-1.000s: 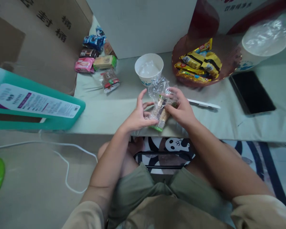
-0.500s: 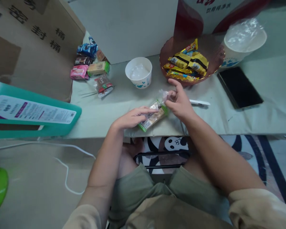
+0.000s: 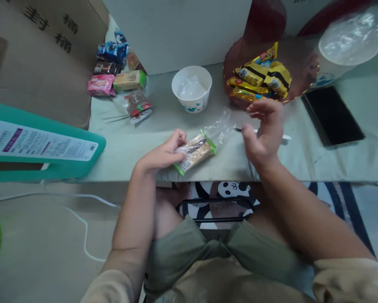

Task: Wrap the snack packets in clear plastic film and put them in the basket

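Note:
My left hand (image 3: pixel 163 152) is closed on a clear plastic bag of snack bars (image 3: pixel 195 152) lying flat near the table's front edge. The bag's loose clear end (image 3: pixel 220 128) trails to the right. My right hand (image 3: pixel 264 132) hovers just right of that end, fingers curled loosely and apart, holding nothing. A white pen (image 3: pixel 285 137) lies partly hidden behind the right hand.
A white paper bowl (image 3: pixel 191 87) stands behind the bag. A reddish dish (image 3: pixel 299 80) holds yellow snack packs (image 3: pixel 261 78). A black phone (image 3: pixel 334 114) lies at right, loose snack packs (image 3: pixel 119 75) at back left, a teal container (image 3: pixel 40 143) at left.
My right hand let go of the bag's clear end and moved right and up. The left hand curled tighter on the bag, which now lies flat.

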Demonstrator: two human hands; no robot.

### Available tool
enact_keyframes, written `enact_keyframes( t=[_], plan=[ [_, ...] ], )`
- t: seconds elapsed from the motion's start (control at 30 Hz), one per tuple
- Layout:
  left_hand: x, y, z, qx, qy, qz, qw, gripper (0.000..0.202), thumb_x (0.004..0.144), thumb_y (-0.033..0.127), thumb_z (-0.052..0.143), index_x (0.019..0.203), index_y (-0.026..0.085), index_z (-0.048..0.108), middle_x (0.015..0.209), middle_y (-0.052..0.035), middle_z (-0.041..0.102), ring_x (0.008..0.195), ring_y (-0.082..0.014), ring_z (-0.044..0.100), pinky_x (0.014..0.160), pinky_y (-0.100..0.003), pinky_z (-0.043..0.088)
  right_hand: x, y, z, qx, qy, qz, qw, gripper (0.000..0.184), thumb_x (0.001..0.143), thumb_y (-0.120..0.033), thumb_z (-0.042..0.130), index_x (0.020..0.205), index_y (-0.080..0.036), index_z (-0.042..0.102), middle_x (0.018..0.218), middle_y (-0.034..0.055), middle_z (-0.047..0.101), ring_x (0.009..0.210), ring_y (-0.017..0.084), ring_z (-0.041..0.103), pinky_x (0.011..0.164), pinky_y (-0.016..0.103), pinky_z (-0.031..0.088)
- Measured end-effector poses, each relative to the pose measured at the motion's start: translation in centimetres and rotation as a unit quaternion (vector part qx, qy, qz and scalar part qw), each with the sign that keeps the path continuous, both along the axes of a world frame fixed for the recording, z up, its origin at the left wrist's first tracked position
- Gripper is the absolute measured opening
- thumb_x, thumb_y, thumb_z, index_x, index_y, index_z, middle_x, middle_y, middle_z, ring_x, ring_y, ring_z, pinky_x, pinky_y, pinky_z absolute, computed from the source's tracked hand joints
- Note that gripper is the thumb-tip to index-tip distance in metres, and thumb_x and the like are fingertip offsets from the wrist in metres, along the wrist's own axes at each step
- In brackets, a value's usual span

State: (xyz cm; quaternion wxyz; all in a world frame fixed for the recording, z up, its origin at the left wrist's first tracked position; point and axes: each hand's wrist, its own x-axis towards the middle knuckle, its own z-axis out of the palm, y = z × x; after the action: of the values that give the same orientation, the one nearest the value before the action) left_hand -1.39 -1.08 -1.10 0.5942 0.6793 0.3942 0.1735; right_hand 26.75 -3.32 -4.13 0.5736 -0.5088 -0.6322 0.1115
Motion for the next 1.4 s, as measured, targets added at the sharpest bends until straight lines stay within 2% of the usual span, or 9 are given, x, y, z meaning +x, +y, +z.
enact_keyframes(
  t=[0.1, 0.27, 0.47, 0.63, 0.7, 0.87, 1.07, 1.27, 1.4],
  plan=[
    [0.5, 0.0, -0.1, 0.023, 0.028, -0.042, 0.998, 0.039, 0.074, 0.017, 0.068, 0.103, 0.024, 0.043, 0.104, -0.0009, 0.053, 0.09, -0.0147, 0.05, 0.081, -0.028, 0.043, -2.0, -2.0, 1.2, 0.039, -0.182, 0.056, 0.981, 0.039, 0.089, -0.038, 0.056, 0.127, -0.031, 0.062, 0.13, 0.0071, 0.069, 0.134, 0.033, 0.056, 0.112, 0.054, 0.041],
    [-0.1, -0.2, 0.0, -0.013, -0.023, -0.007, 1.0, 0.041, 0.073, 0.022, 0.07, 0.1, 0.025, 0.038, 0.102, 0.0, 0.054, 0.089, -0.0143, 0.054, 0.077, -0.026, 0.042, -3.1, -2.1, 0.0, -0.094, -0.268, 0.107, 0.953, 0.024, 0.093, -0.029, 0.053, 0.105, -0.029, 0.074, 0.108, 0.003, 0.079, 0.134, 0.03, 0.057, 0.117, 0.056, 0.029],
    [-1.7, -0.6, 0.5, -0.071, -0.154, 0.08, 0.982, 0.062, 0.069, 0.04, 0.085, 0.101, 0.029, 0.033, 0.1, 0.0014, 0.059, 0.084, -0.0139, 0.062, 0.068, -0.023, 0.046, -2.0, -1.1, -0.4, -0.219, 0.039, 0.09, 0.971, 0.024, 0.089, -0.043, 0.059, 0.102, -0.025, 0.069, 0.107, 0.0082, 0.077, 0.109, 0.028, 0.068, 0.101, 0.05, 0.049],
    [0.5, -0.8, 0.0, -0.052, -0.137, 0.048, 0.988, 0.067, 0.067, 0.037, 0.089, 0.101, 0.028, 0.032, 0.112, 0.0003, 0.053, 0.09, -0.0119, 0.062, 0.075, -0.022, 0.05, -3.3, -1.6, 0.4, -0.401, 0.415, 0.171, 0.799, 0.054, 0.07, -0.07, 0.073, 0.102, -0.027, 0.064, 0.104, 0.0074, 0.076, 0.098, 0.026, 0.073, 0.088, 0.044, 0.06],
    [1.9, -1.2, -0.3, -0.06, -0.103, 0.01, 0.993, 0.064, 0.069, 0.034, 0.088, 0.102, 0.028, 0.033, 0.118, -0.0012, 0.049, 0.091, -0.0117, 0.061, 0.076, -0.023, 0.05, -3.6, -1.6, 0.6, -0.403, 0.439, 0.199, 0.778, 0.058, 0.063, -0.066, 0.081, 0.102, -0.026, 0.066, 0.109, 0.0072, 0.077, 0.106, 0.027, 0.072, 0.094, 0.044, 0.059],
    [4.8, -2.1, -0.8, -0.071, -0.069, -0.015, 0.995, 0.064, 0.072, 0.031, 0.085, 0.113, 0.029, 0.035, 0.117, -0.0028, 0.049, 0.093, -0.0136, 0.059, 0.082, -0.028, 0.051, -3.0, -0.9, 0.2, -0.313, 0.359, 0.138, 0.869, 0.037, 0.068, -0.04, 0.081, 0.1, -0.026, 0.066, 0.107, 0.003, 0.078, 0.104, 0.024, 0.072, 0.101, 0.046, 0.055],
    [6.2, -2.2, -2.0, -0.062, -0.071, 0.07, 0.993, 0.081, 0.075, 0.035, 0.083, 0.136, 0.034, 0.029, 0.115, -0.0031, 0.051, 0.087, -0.0136, 0.061, 0.079, -0.03, 0.053, -2.1, -1.4, -0.2, -0.194, 0.12, 0.14, 0.964, 0.017, 0.088, -0.032, 0.061, 0.1, -0.026, 0.071, 0.11, 0.0043, 0.079, 0.113, 0.027, 0.072, 0.106, 0.049, 0.052],
    [6.4, -1.9, -3.5, 0.059, -0.12, 0.088, 0.987, 0.075, 0.083, 0.054, 0.076, 0.146, 0.037, 0.038, 0.138, -0.0082, 0.059, 0.112, -0.023, 0.066, 0.098, -0.04, 0.054, -3.3, -2.9, 0.2, -0.141, -0.104, 0.216, 0.96, 0.053, 0.091, -0.034, 0.051, 0.143, -0.022, 0.055, 0.15, 0.0115, 0.061, 0.149, 0.032, 0.047, 0.126, 0.061, 0.027],
    [5.7, -1.3, -3.1, 0.089, -0.085, 0.109, 0.986, 0.055, 0.082, 0.054, 0.077, 0.127, 0.027, 0.06, 0.136, -0.0085, 0.064, 0.114, -0.0237, 0.066, 0.097, -0.037, 0.056, -2.8, -2.9, 1.0, -0.148, -0.064, 0.238, 0.958, 0.049, 0.096, -0.037, 0.046, 0.143, -0.024, 0.052, 0.139, 0.0105, 0.069, 0.129, 0.027, 0.064, 0.117, 0.051, 0.044]
  ],
)
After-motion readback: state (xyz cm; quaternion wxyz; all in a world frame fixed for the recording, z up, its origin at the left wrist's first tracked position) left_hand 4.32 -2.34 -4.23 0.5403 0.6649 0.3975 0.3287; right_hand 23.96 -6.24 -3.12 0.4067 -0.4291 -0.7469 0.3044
